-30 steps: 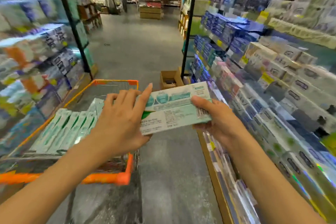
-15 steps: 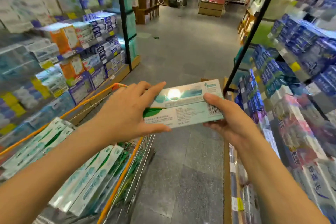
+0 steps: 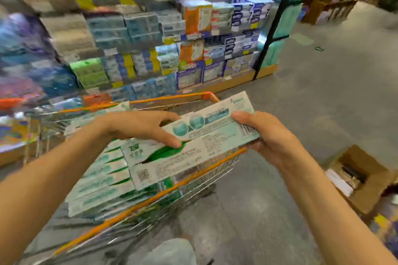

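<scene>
Looking down from the head camera: holding a long pack [image 3: 215, 137] of green and white boxes with both hands, just above the orange cart [image 3: 163, 101]. Gripping its left part with the left hand [image 3: 137, 127], curled over the top, with one finger laid along the front. Clamping the right end with the right hand [image 3: 269, 137], thumb on top near the bar code, the other fingers tucked under. Down in the cart, more packs like it [image 3: 101, 178], lying flat side by side. Behind the cart, a tall shelf [image 3: 193, 49] full of boxes. On the floor to the right, an open brown box [image 3: 361, 178]. Looks like the putting-in step: over the cart but not set down yet. Next, most likely: lower the pack flat onto the others, line it up with them, then let go with both hands. Mind the rim, so as not to bump the long end.
</scene>
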{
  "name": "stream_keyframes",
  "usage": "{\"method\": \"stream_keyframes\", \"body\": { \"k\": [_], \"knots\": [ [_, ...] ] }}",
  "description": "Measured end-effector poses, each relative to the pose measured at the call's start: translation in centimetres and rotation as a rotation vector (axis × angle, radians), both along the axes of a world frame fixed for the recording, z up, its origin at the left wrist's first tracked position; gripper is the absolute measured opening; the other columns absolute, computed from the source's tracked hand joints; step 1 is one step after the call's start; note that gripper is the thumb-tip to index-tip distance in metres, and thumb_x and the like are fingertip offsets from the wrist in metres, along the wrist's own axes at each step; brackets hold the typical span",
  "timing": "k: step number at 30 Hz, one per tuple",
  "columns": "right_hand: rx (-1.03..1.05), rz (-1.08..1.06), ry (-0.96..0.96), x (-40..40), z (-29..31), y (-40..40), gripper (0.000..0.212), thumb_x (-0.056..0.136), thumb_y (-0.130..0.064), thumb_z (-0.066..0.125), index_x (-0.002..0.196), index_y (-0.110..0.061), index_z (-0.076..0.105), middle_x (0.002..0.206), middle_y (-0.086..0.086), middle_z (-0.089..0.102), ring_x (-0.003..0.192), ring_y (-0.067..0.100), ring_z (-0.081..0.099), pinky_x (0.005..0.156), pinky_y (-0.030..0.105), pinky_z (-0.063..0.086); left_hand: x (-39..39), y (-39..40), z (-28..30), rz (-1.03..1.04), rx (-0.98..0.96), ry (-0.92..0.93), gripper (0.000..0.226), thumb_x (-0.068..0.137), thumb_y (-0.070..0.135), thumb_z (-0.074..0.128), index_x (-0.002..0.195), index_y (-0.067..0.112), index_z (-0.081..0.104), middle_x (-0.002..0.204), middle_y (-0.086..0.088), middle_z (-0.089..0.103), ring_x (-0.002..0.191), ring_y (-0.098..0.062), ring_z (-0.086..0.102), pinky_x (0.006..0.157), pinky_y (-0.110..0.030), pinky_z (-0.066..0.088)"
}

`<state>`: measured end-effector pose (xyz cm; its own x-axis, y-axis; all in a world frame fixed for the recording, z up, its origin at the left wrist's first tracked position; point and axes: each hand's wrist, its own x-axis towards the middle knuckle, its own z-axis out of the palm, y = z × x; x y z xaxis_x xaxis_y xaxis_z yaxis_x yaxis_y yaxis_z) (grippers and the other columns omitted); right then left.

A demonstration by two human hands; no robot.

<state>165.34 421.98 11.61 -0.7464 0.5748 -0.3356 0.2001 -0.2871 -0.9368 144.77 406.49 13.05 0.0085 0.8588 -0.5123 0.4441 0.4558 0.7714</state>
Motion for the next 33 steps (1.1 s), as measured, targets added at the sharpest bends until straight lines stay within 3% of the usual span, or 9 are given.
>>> {"method": "stream_keyframes", "body": {
  "k": [2, 6, 11, 16, 19, 22, 24, 28, 33],
  "knots": [
    [-0.036, 0.123, -0.003, -2.9, -0.9, 1.4, 0.042, 0.061, -0.028, 0.074, 0.095, -0.004, 0.07, 0.091, 0.014, 0.073, 0.075, 0.022, 0.068, 0.066, 0.032, 0.054, -1.0, -0.8, -1.8, 0.108, -0.029, -0.087, 0.091, 0.04, 0.063, 0.079, 0.119, 0.046, 0.038, 0.119, 0.036, 0.039, 0.111, 0.008, 0.048, 0.081, -0.008, 0.044],
    [-0.035, 0.313, -0.05, -8.9, -2.6, 3.0, 0.035, 0.061, -0.025, 0.077, 0.091, -0.008, 0.07, 0.092, 0.015, 0.072, 0.078, 0.023, 0.067, 0.067, 0.032, 0.056, -3.6, -1.2, -4.3, 0.276, -0.022, -0.151, 0.092, 0.034, 0.065, 0.085, 0.116, 0.05, 0.045, 0.114, 0.028, 0.06, 0.107, 0.0, 0.06, 0.085, -0.02, 0.05],
    [-0.102, 0.345, -0.001, -14.5, -3.7, 6.4, 0.032, 0.062, -0.028, 0.072, 0.091, -0.013, 0.071, 0.102, 0.014, 0.071, 0.095, 0.027, 0.065, 0.09, 0.044, 0.05, -8.0, 1.5, -4.4, 0.404, 0.026, -0.099, 0.069, 0.055, 0.035, 0.079, 0.118, 0.03, 0.051, 0.098, 0.008, 0.072, 0.085, -0.013, 0.07, 0.065, -0.024, 0.056],
    [-0.19, 0.342, 0.046, -18.0, -3.8, 10.2, 0.036, 0.066, -0.026, 0.066, 0.098, -0.008, 0.065, 0.093, 0.006, 0.073, 0.086, 0.017, 0.069, 0.079, 0.03, 0.058, -12.1, 5.6, -4.2, 0.433, 0.002, -0.071, 0.063, 0.07, 0.024, 0.081, 0.124, 0.023, 0.051, 0.108, 0.0, 0.07, 0.09, -0.023, 0.07, 0.073, -0.04, 0.059],
    [-0.246, 0.268, 0.04, -19.0, -5.5, 12.7, 0.031, 0.076, -0.025, 0.06, 0.101, -0.006, 0.059, 0.093, 0.01, 0.071, 0.085, 0.019, 0.07, 0.073, 0.033, 0.059, -14.0, 7.2, -4.9, 0.481, 0.035, 0.016, 0.057, 0.071, 0.029, 0.078, 0.122, 0.028, 0.052, 0.114, 0.004, 0.064, 0.091, -0.009, 0.067, 0.08, -0.027, 0.055],
    [-0.329, 0.071, -0.034, -19.0, -9.4, 15.4, 0.037, 0.066, -0.03, 0.073, 0.093, -0.009, 0.062, 0.085, 0.008, 0.069, 0.076, 0.017, 0.07, 0.065, 0.03, 0.06, -15.6, 7.1, -6.3, 0.649, 0.078, 0.021, 0.045, 0.076, 0.021, 0.073, 0.115, 0.027, 0.051, 0.105, 0.003, 0.062, 0.075, 0.0, 0.065, 0.066, -0.014, 0.052],
    [-0.401, -0.06, -0.118, -19.0, -13.5, 16.9, 0.039, 0.068, -0.029, 0.075, 0.1, -0.009, 0.062, 0.092, 0.01, 0.066, 0.085, 0.021, 0.066, 0.062, 0.03, 0.06, -16.6, 6.4, -7.8, 0.751, 0.083, 0.046, 0.049, 0.077, 0.02, 0.074, 0.12, 0.025, 0.051, 0.106, 0.002, 0.063, 0.08, -0.005, 0.066, 0.068, -0.018, 0.053],
    [-0.516, -0.14, -0.244, -19.9, -21.5, 17.6, 0.013, 0.093, -0.019, 0.054, 0.097, -0.007, 0.059, 0.098, 0.012, 0.061, 0.089, 0.02, 0.059, 0.056, 0.025, 0.058, -17.3, 5.2, -11.0, 0.942, 0.027, -0.007, 0.074, 0.046, 0.05, 0.088, 0.11, 0.03, 0.056, 0.094, 0.001, 0.071, 0.085, -0.023, 0.069, 0.078, -0.042, 0.053],
    [-0.579, -0.11, -0.292, -21.9, -27.8, 17.1, 0.021, 0.093, -0.018, 0.055, 0.108, -0.002, 0.057, 0.105, 0.016, 0.062, 0.093, 0.024, 0.061, 0.062, 0.026, 0.059, -17.7, 5.2, -14.0, 1.1, 0.025, -0.131, 0.095, 0.014, 0.068, 0.084, 0.1, 0.04, 0.054, 0.086, 0.011, 0.073, 0.076, -0.014, 0.071, 0.073, -0.038, 0.055]
  ]
}}
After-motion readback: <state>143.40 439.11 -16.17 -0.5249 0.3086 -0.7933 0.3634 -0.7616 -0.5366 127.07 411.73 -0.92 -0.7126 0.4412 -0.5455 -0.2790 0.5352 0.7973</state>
